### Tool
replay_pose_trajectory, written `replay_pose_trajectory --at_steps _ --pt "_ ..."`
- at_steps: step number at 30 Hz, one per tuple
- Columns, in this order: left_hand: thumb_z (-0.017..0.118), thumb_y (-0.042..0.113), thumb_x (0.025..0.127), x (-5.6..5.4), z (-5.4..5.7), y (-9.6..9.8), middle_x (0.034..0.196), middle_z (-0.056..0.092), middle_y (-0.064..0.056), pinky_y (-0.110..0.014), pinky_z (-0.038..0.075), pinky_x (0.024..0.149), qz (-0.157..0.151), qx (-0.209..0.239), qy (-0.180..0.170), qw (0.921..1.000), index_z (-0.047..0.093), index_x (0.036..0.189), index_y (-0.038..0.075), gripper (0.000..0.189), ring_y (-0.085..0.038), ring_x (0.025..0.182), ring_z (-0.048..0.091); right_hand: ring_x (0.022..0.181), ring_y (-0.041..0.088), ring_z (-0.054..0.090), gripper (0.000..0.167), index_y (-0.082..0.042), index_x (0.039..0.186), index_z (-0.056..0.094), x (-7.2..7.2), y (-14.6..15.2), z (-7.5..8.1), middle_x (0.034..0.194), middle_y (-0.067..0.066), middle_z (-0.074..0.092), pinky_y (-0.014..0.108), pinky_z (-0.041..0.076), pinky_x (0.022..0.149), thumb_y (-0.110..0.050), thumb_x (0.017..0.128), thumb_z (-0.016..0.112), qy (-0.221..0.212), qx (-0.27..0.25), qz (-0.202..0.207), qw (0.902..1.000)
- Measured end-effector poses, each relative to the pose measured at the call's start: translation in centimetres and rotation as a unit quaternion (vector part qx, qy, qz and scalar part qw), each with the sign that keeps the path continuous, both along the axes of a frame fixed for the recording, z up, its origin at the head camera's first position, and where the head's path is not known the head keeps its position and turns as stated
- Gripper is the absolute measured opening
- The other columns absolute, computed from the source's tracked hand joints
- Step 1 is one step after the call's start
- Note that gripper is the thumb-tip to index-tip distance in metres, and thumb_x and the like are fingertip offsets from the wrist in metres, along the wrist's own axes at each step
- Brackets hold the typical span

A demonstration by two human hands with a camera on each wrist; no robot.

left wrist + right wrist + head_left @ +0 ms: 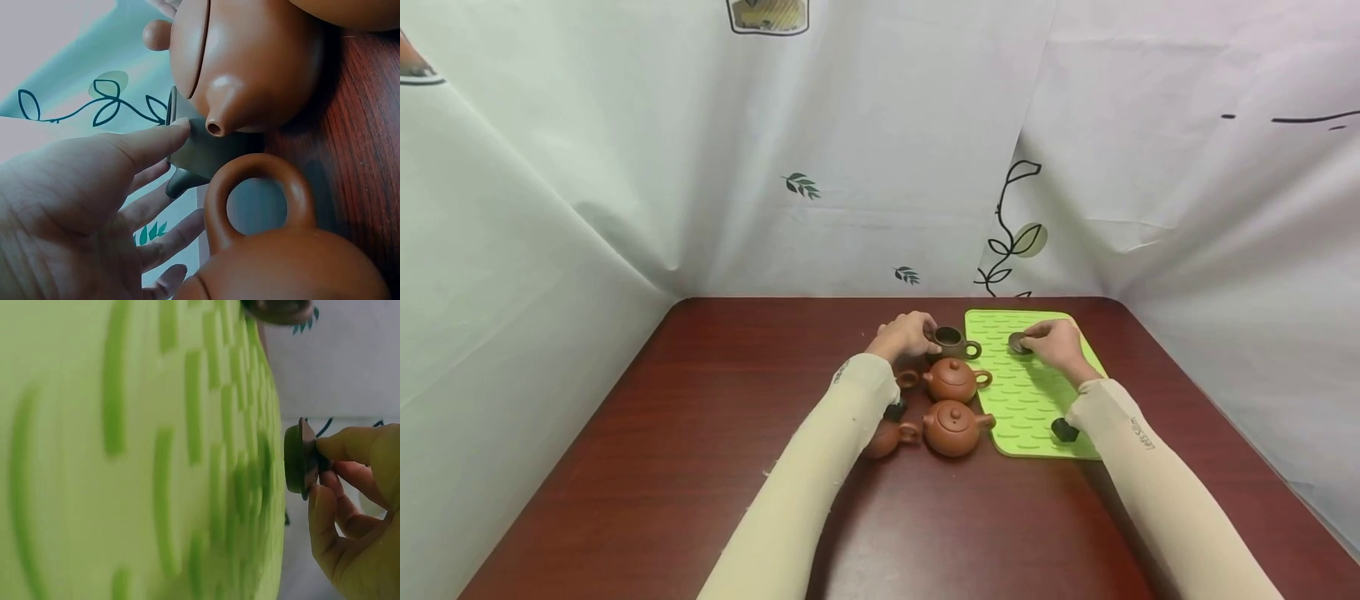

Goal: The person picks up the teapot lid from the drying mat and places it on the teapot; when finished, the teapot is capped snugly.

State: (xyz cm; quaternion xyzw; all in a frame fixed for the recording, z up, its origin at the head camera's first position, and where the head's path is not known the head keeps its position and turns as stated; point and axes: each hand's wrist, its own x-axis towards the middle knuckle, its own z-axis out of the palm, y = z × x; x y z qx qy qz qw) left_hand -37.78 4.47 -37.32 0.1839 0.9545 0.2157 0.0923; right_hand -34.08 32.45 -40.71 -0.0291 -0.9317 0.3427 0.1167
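My left hand [907,335] holds a dark brown, lidless teapot [951,342] at its spout side, with its round handle pointing right. In the left wrist view, the thumb presses the wall of the dark teapot [209,149] near its rim, and the other fingers are partly hidden behind it. Over a green mat, my right hand [1055,345] pinches a dark teapot lid [1017,342] by its knob. The right wrist view shows that lid [300,459] tilted on edge between thumb and fingers, apart from the mat.
Two reddish-brown lidded teapots, one farther [952,381] and one nearer [953,430], stand beside the green mat [1022,417]. Another teapot [883,440] and a handle [908,379] show partly behind my left sleeve. White cloth [880,150] hangs behind the reddish wooden table [737,433].
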Motion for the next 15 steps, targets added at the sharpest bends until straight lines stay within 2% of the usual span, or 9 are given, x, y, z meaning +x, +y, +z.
replay_pose_trajectory --at_steps 3,10,15 --pt "0.072 0.036 0.092 0.1 0.0 0.0 0.132 0.062 0.005 -0.047 0.036 0.100 0.002 0.003 -0.002 1.0000 0.059 0.132 0.021 0.044 -0.021 0.122 0.055 0.096 0.037 0.066 0.028 0.006 0.109 0.072 0.2 -1.0 0.4 0.105 0.024 0.071 0.036 0.053 0.069 -0.015 0.090 0.070 0.006 -0.002 0.010 0.9999" --pt "0.071 0.035 0.092 0.2 0.1 0.0 0.130 0.062 0.005 -0.048 0.035 0.101 0.002 0.004 -0.007 1.0000 0.058 0.131 0.022 0.043 -0.021 0.120 0.055 0.103 0.038 0.064 0.027 0.003 0.107 0.074 0.8 -3.5 1.5 0.109 0.023 0.070 0.040 0.052 0.074 -0.017 0.089 0.073 0.025 -0.009 0.035 0.9990" --pt "0.071 0.036 0.092 0.2 0.1 0.2 0.131 0.061 0.005 -0.047 0.036 0.100 0.004 -0.008 -0.005 0.9999 0.057 0.131 0.022 0.044 -0.021 0.119 0.056 0.094 0.033 0.068 0.023 0.002 0.104 0.075 1.0 -5.2 2.2 0.106 0.020 0.072 0.035 0.051 0.068 -0.015 0.088 0.074 0.048 -0.014 0.055 0.9972"
